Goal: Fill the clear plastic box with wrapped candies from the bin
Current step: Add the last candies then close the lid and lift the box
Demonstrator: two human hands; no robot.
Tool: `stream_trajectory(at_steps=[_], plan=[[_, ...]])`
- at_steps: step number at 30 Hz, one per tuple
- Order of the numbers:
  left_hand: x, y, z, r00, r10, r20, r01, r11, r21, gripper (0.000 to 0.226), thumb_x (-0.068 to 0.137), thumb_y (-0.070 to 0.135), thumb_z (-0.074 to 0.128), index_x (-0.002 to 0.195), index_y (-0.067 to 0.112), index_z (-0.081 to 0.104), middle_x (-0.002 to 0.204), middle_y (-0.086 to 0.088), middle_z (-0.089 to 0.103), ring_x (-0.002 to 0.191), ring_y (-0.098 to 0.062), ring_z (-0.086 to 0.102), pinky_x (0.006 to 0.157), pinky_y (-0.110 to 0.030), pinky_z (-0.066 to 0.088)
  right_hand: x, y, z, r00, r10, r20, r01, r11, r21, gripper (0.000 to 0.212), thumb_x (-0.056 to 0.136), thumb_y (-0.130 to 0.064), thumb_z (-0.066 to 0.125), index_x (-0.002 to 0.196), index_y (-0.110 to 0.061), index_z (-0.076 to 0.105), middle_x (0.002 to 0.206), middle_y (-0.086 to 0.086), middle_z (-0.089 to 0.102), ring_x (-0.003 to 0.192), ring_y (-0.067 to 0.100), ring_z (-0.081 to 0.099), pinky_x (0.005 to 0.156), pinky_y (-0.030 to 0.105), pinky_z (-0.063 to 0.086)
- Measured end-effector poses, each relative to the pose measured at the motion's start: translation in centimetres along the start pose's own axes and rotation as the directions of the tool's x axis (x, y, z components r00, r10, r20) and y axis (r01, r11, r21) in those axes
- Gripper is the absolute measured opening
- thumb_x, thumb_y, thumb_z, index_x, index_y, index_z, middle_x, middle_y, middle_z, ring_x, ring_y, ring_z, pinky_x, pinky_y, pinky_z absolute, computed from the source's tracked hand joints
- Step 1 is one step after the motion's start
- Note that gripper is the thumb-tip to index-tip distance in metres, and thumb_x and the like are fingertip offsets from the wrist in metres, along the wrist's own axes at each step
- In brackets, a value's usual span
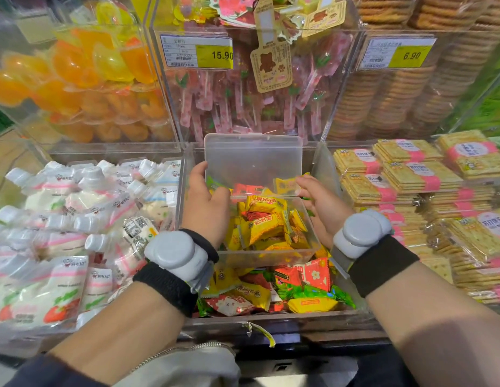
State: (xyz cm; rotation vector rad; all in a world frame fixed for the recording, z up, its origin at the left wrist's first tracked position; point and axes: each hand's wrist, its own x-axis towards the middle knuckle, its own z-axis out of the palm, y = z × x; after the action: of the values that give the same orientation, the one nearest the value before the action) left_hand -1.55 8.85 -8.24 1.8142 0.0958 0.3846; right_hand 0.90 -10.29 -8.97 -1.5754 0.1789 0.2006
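Observation:
A clear plastic box [307, 248] sits on the candies in the middle bin [271, 317]. Its hinged lid [253, 157] stands upright at the back. Yellow and red wrapped candies [267, 224] fill most of the box. My left hand [205, 202] grips the box's left side, with the thumb up against the lid's left edge. My right hand [320, 203] is at the box's right rear corner and pinches a yellow wrapped candy [285, 185] over the back rim. More loose candies [299, 286] in red, green and yellow lie in the bin in front of the box.
White spouted drink pouches [75, 219] fill the left bin. Packs of crackers [416, 177] are stacked in the right bin. Behind stand clear bins of orange jelly cups [84, 79], pink lollipops [243, 101] and round biscuits [388, 101], with price tags on the fronts.

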Motion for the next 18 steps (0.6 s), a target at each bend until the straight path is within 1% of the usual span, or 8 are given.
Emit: stream_trajectory(at_steps=[2,4,7,9,12,13,15,18], plan=[[0.1,0.0,0.3,1.000,-0.009,-0.001,0.009,0.999,-0.035,0.050,0.083,0.013,0.043,0.130,0.028,0.037,0.095,0.025,0.053,0.058,0.024,0.049,0.054,-0.008,0.042,0.0,0.0,-0.2,1.000,-0.003,-0.022,0.003,1.000,0.002,0.071,0.083,-0.053,0.051,0.145,-0.027,0.027,0.150,-0.001,0.035,0.135,0.020,0.037,0.112,0.047,0.027],[0.5,0.1,0.4,1.000,-0.022,-0.007,0.021,0.995,-0.100,0.049,0.084,0.018,0.043,0.131,0.029,0.036,0.113,0.017,0.054,0.081,0.021,0.053,0.067,-0.006,0.044,-0.1,-0.2,-0.3,0.999,-0.001,-0.033,0.001,1.000,0.019,0.068,0.083,-0.054,0.050,0.143,-0.026,0.033,0.149,0.000,0.038,0.134,0.021,0.038,0.112,0.049,0.027],[1.1,-0.2,0.1,0.998,-0.058,-0.006,0.056,0.991,-0.120,0.043,0.088,0.023,0.044,0.131,0.026,0.040,0.128,0.008,0.053,0.115,-0.010,0.053,0.095,-0.030,0.044,-0.8,-0.5,-0.3,0.998,-0.028,-0.056,0.032,0.996,0.077,0.054,0.087,-0.054,0.045,0.133,-0.026,0.047,0.143,0.003,0.045,0.131,0.025,0.043,0.112,0.050,0.029],[1.0,-0.3,-0.3,1.000,-0.019,0.001,0.019,1.000,0.015,0.037,0.093,0.015,0.042,0.129,0.024,0.044,0.128,0.015,0.051,0.122,-0.017,0.051,0.100,-0.032,0.043,-1.4,-0.6,-0.3,0.995,-0.060,-0.079,0.072,0.985,0.154,0.041,0.090,-0.055,0.040,0.107,-0.023,0.059,0.126,0.006,0.053,0.127,0.029,0.047,0.110,0.050,0.031],[0.5,-0.8,-0.8,0.999,-0.037,0.037,0.038,0.999,-0.020,0.033,0.096,0.011,0.038,0.124,0.024,0.049,0.125,0.001,0.059,0.115,-0.014,0.056,0.101,-0.036,0.044,-2.0,-0.3,-0.7,0.988,-0.127,-0.090,0.146,0.953,0.264,0.053,0.093,-0.055,0.029,0.108,-0.013,0.058,0.113,0.011,0.055,0.120,0.026,0.050,0.111,0.048,0.030],[0.3,-0.5,-1.0,0.996,-0.053,0.073,0.062,0.989,-0.132,0.027,0.096,0.023,0.038,0.114,0.022,0.059,0.109,-0.001,0.066,0.101,-0.012,0.062,0.093,-0.032,0.049,-2.2,-0.1,-0.9,0.990,-0.130,-0.047,0.138,0.952,0.275,0.060,0.092,-0.057,0.025,0.115,-0.012,0.058,0.119,0.011,0.058,0.122,0.024,0.050,0.112,0.045,0.029],[0.5,-0.2,-0.9,0.979,-0.165,0.117,0.197,0.911,-0.362,0.051,0.086,0.056,0.036,0.071,0.022,0.070,0.078,-0.002,0.067,0.080,-0.016,0.062,0.081,-0.032,0.046,-2.6,0.4,-1.0,0.997,-0.080,0.015,0.076,0.976,0.203,0.057,0.091,-0.056,0.031,0.118,-0.014,0.058,0.130,0.011,0.058,0.125,0.021,0.049,0.111,0.040,0.029],[0.7,0.2,-1.0,0.949,-0.239,0.205,0.295,0.902,-0.315,0.049,0.062,0.068,0.049,0.060,0.023,0.068,0.089,-0.003,0.061,0.096,-0.023,0.053,0.096,-0.042,0.033,-2.8,1.3,-1.1,0.999,-0.025,0.022,0.023,0.996,0.091,0.050,0.087,-0.035,0.057,0.133,-0.023,0.041,0.140,0.006,0.048,0.130,0.022,0.043,0.113,0.041,0.028]])
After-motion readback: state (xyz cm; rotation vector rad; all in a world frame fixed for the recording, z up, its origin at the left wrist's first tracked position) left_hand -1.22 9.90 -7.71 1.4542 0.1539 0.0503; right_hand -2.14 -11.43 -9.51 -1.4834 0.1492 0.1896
